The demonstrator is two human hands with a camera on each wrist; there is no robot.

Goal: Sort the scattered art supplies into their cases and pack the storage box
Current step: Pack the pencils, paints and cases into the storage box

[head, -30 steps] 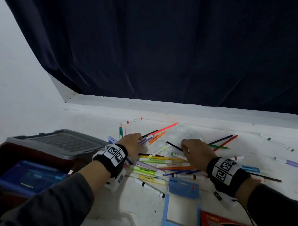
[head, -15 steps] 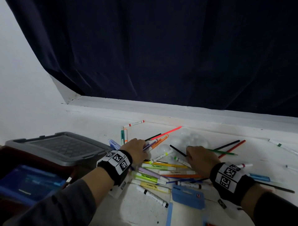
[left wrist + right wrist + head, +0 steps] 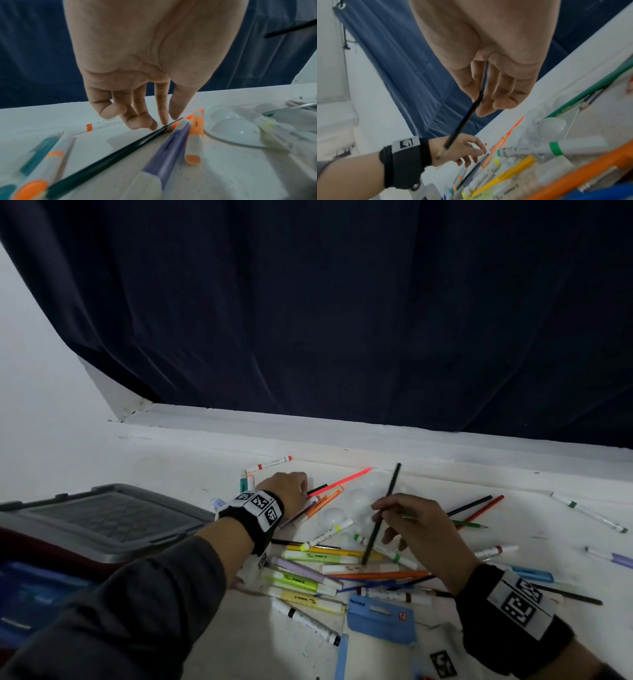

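Markers, highlighters (image 3: 301,582) and pencils lie scattered on the white table (image 3: 191,467). My right hand (image 3: 387,518) hovers over the pile and pinches a black pencil (image 3: 383,508) between thumb and fingers, holding it steeply tilted; the right wrist view shows that hand (image 3: 479,102) gripping the pencil (image 3: 462,124). Further left, my left hand (image 3: 291,486) reaches down at the pile's far side. In the left wrist view its thumb and index tip (image 3: 169,121) pinch the far end of a dark pencil (image 3: 120,148) still lying on the table beside a purple highlighter (image 3: 168,148).
A dark red storage box (image 3: 20,542) sits at left with a grey lid (image 3: 102,518) resting on it and a blue case (image 3: 34,587) inside. A clear paint palette (image 3: 359,501) lies between my hands. A blue pencil sleeve (image 3: 380,618) lies near the front. Behind hangs a dark curtain.
My right hand has picked the black pencil off the table and raised it steeply. My left hand has moved forward to the dark pencil's end.
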